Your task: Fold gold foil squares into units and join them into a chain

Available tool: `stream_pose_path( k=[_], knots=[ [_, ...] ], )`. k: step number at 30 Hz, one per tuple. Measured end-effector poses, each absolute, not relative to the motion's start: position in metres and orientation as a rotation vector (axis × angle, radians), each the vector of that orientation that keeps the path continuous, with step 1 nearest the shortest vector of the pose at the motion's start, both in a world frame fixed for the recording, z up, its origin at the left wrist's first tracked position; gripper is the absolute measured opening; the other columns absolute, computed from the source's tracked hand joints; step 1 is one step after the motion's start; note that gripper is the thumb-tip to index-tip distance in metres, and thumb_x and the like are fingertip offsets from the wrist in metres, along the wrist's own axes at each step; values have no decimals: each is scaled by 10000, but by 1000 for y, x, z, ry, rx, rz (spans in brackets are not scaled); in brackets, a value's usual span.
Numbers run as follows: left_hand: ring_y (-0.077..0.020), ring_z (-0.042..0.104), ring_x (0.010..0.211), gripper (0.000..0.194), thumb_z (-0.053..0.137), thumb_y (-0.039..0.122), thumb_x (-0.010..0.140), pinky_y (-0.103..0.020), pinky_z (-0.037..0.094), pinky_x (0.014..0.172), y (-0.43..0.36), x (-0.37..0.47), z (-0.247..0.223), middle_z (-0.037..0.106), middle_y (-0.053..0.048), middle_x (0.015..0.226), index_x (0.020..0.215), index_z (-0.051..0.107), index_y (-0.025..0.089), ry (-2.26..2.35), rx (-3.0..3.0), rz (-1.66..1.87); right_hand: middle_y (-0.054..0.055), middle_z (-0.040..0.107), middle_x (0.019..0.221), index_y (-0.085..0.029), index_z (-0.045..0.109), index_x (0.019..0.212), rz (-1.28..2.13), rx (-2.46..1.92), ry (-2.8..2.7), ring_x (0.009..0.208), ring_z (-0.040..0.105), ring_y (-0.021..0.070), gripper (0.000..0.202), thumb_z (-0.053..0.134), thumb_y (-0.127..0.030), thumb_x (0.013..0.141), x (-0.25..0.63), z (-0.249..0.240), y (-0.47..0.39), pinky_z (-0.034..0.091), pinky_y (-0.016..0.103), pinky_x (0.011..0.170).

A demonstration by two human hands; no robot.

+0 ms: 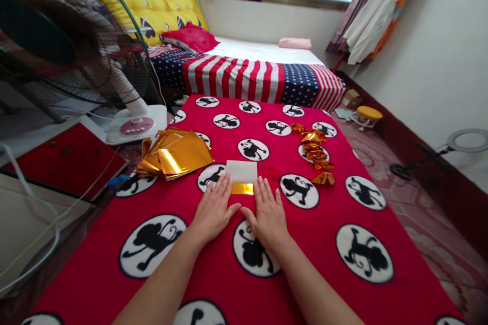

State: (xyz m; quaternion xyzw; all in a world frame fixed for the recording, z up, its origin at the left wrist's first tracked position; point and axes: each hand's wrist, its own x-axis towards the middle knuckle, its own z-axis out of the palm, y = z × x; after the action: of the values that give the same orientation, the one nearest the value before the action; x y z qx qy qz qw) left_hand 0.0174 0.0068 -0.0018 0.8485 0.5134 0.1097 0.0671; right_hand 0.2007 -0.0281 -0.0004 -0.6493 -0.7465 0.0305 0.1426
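A sheet of paper lies on the red cloth with its white side up, and its near edge is folded over into a shiny gold strip. My left hand lies flat, its fingertips at the left end of the strip. At the right end rest the fingertips of my right hand, also flat with the fingers extended. Both thumbs point inward, close to each other. To the left is a fanned pile of gold sheets. Several folded gold pieces form a row at the right.
The red cloth with monkey prints covers the table. A fan stands at the left, its blades blurred. Behind the table is a bed with a striped cover. A yellow stool and a ring-light stand are on the right.
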Motion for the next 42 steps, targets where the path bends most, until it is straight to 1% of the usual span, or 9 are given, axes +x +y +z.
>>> stream_pose_path(
  k=[4, 6, 10, 14, 19, 22, 27, 34, 42],
  knots=[
    [-272, 235, 1475, 631, 404, 451, 955, -514, 261, 1168, 6, 20, -4, 254, -153, 1583, 1481, 352, 106, 1589, 2595, 359, 170, 180, 1596, -92, 155, 1546, 15, -1717, -2130, 1497, 91, 286, 795, 389, -558, 946, 199, 6, -29, 106, 565, 1174],
    [-273, 246, 1471, 611, 418, 413, 947, -511, 258, 1171, 6, 21, -5, 278, -151, 1576, 1476, 366, 110, 1605, 2608, 355, 156, 174, 1600, -95, 138, 1548, 54, -1552, -2256, 1498, 96, 261, 790, 390, -542, 947, 192, 9, -29, 90, 529, 1190],
    [-268, 255, 1468, 600, 421, 352, 932, -505, 249, 1178, 4, 25, -5, 296, -142, 1571, 1477, 366, 107, 1669, 2598, 345, 135, 221, 1589, -98, 226, 1532, 193, -1498, -2372, 1487, 170, 226, 746, 396, -524, 944, 179, 8, -28, 108, 465, 1204],
    [-282, 252, 1468, 658, 445, 426, 918, -507, 249, 1179, 1, 28, -6, 283, -162, 1574, 1474, 361, 84, 1757, 2546, 420, 147, 215, 1584, -85, 336, 1494, 196, -1823, -2202, 1483, 180, 266, 745, 384, -578, 937, 184, 6, -26, 133, 499, 1190],
    [-307, 273, 1457, 781, 516, 498, 865, -473, 261, 1182, 3, 28, -10, 274, -204, 1568, 1469, 339, 36, 1829, 2484, 520, 139, 208, 1587, -92, 326, 1498, 174, -1904, -2129, 1482, 180, 270, 746, 419, -567, 930, 196, 4, -24, 152, 516, 1183],
    [-316, 280, 1453, 864, 556, 521, 838, -463, 279, 1175, 4, 26, -11, 278, -220, 1564, 1490, 277, 27, 1832, 2458, 599, 148, 256, 1577, -77, 299, 1503, 177, -1863, -2054, 1475, 205, 268, 755, 477, -511, 912, 198, 1, -24, 176, 509, 1184],
    [-317, 293, 1448, 864, 591, 485, 829, -486, 312, 1153, 6, 24, -8, 266, -190, 1578, 1518, 227, 112, 1758, 2423, 711, 162, 406, 1505, -94, 280, 1501, 175, -1721, -1901, 1416, 336, 269, 723, 534, -326, 865, 202, -5, -24, 257, 494, 1165],
    [-319, 388, 1393, 853, 636, 402, 812, -495, 337, 1144, 11, 23, -10, 411, -170, 1509, 1513, 226, 141, 1690, 2341, 848, 122, 596, 1295, -162, 308, 1482, 241, -1593, -1726, 1184, 539, 268, 710, 558, -214, 820, 206, -3, -24, 422, 455, 1034],
    [-316, 410, 1377, 812, 667, 369, 790, -494, 351, 1141, 13, 20, -11, 449, -163, 1481, 1480, 298, 151, 1674, 2284, 864, 99, 646, 1163, -172, 553, 1224, 317, -1549, -1612, 1090, 571, 239, 410, 557, -176, 815, 209, -5, -23, 434, 410, 991]
  ],
)
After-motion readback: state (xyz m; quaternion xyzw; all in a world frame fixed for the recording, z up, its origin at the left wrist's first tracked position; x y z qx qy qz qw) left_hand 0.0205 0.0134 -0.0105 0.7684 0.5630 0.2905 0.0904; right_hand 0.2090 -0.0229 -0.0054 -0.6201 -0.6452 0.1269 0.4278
